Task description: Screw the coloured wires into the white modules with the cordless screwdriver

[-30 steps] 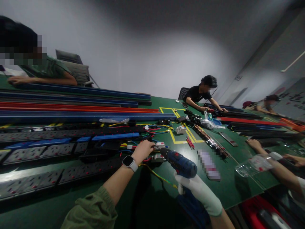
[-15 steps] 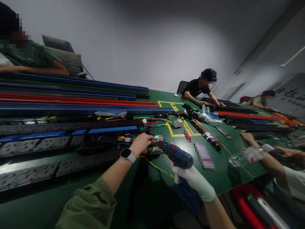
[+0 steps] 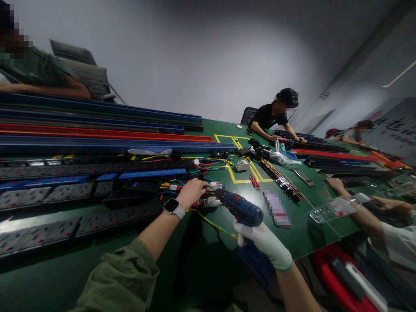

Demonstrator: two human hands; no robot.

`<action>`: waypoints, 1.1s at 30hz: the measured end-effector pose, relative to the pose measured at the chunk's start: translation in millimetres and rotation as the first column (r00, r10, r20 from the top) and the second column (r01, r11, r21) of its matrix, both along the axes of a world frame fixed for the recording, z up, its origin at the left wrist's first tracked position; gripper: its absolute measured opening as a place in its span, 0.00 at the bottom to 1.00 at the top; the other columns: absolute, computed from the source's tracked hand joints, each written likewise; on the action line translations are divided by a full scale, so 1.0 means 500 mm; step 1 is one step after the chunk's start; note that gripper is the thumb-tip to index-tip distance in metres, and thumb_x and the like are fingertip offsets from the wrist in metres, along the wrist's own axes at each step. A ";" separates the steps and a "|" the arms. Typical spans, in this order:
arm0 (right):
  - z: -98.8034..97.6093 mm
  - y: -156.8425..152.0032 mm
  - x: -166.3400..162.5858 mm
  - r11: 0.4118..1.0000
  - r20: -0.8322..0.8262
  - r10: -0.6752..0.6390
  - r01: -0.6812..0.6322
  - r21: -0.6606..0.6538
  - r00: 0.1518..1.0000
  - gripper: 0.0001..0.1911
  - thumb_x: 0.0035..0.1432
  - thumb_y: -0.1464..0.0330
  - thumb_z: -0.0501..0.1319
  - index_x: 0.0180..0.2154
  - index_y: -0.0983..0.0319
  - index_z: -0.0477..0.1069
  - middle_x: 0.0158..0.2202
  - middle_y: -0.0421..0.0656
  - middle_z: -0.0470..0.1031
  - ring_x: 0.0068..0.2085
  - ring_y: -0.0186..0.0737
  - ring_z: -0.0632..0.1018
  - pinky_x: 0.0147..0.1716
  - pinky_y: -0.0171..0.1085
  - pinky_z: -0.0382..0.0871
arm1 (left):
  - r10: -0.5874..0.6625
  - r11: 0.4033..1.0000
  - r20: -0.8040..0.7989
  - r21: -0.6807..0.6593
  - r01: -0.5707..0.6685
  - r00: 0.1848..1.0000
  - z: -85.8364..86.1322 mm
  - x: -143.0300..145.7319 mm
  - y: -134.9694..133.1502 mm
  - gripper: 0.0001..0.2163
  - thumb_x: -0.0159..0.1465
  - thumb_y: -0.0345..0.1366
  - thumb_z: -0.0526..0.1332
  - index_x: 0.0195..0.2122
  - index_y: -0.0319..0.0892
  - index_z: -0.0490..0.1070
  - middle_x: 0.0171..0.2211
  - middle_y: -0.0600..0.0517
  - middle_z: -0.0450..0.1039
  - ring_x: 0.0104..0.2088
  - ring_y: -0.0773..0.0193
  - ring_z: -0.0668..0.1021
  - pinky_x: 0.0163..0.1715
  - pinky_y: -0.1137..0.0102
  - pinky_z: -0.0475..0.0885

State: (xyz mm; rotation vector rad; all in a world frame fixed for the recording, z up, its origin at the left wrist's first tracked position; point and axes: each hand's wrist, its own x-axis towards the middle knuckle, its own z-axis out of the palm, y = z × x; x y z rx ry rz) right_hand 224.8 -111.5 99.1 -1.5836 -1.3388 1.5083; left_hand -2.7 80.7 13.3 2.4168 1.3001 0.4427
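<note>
My right hand [image 3: 264, 242], in a white glove, is wrapped round the grip of a blue cordless drill [image 3: 242, 208]. The drill points left, its bit reaching toward a white circuit breaker [image 3: 215, 185] with wires attached. Beside that breaker, the fingertips of my bare left hand [image 3: 192, 193] are pinched together next to the bit; what they hold is hidden. A second white breaker [image 3: 211, 201] lies just below, close to my left fingers. From there a yellow-green wire [image 3: 211, 223] curves toward the drill. Black power strips [image 3: 120, 216] extend left of my left hand.
Blue and orange rails [image 3: 113, 145] lie across the back left. Further right are a loose breaker [image 3: 242, 165], red wires [image 3: 255, 182], a bundle of copper-ended wires [image 3: 281, 180], a phone [image 3: 276, 209] and a plastic bottle [image 3: 338, 208]. Co-workers sit around the green table [image 3: 312, 238].
The view has shifted slightly, so most things appear a little higher and further left. My hands and the drill keep nearly the same position at the breaker.
</note>
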 end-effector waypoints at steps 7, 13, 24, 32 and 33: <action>-0.004 0.003 0.002 1.000 -0.028 -0.012 0.012 0.015 1.000 0.19 0.63 0.55 0.65 0.45 0.64 0.72 0.23 0.39 0.76 0.27 0.39 0.76 0.34 0.38 0.69 | -0.011 1.000 -0.009 0.012 0.011 1.000 0.003 0.000 0.000 0.11 0.68 0.36 0.59 0.46 0.48 0.82 0.38 0.47 0.81 0.43 0.58 0.80 0.46 0.69 0.71; -0.009 0.000 0.003 0.999 -0.007 -0.031 0.032 0.040 0.999 0.18 0.63 0.55 0.65 0.42 0.63 0.73 0.23 0.39 0.76 0.28 0.39 0.76 0.35 0.39 0.69 | -0.011 1.000 -0.009 0.010 0.011 1.000 0.003 0.000 0.000 0.11 0.68 0.36 0.59 0.45 0.48 0.82 0.38 0.47 0.81 0.43 0.58 0.80 0.48 0.69 0.71; -0.006 0.001 0.003 0.999 0.015 -0.039 0.039 0.019 0.999 0.18 0.63 0.54 0.65 0.42 0.63 0.73 0.23 0.39 0.76 0.28 0.39 0.76 0.34 0.38 0.68 | -0.003 1.000 0.004 0.002 0.003 1.000 -0.002 0.001 0.003 0.10 0.68 0.37 0.60 0.43 0.46 0.82 0.40 0.46 0.82 0.45 0.57 0.80 0.50 0.68 0.71; -0.005 0.000 -0.001 0.998 0.017 -0.068 0.068 0.011 0.998 0.17 0.61 0.55 0.66 0.41 0.63 0.73 0.22 0.38 0.76 0.28 0.39 0.75 0.35 0.38 0.69 | 0.001 1.000 -0.005 0.001 -0.001 1.000 -0.001 0.001 0.003 0.10 0.68 0.36 0.60 0.44 0.46 0.82 0.40 0.46 0.82 0.45 0.57 0.80 0.50 0.69 0.71; -0.005 0.000 -0.002 0.998 0.013 -0.063 0.063 0.013 0.998 0.17 0.61 0.55 0.66 0.40 0.63 0.73 0.22 0.38 0.75 0.28 0.38 0.75 0.35 0.38 0.69 | -0.002 1.000 -0.007 0.006 0.002 1.000 -0.001 0.001 0.003 0.10 0.68 0.36 0.60 0.43 0.46 0.82 0.40 0.46 0.82 0.45 0.57 0.80 0.50 0.68 0.71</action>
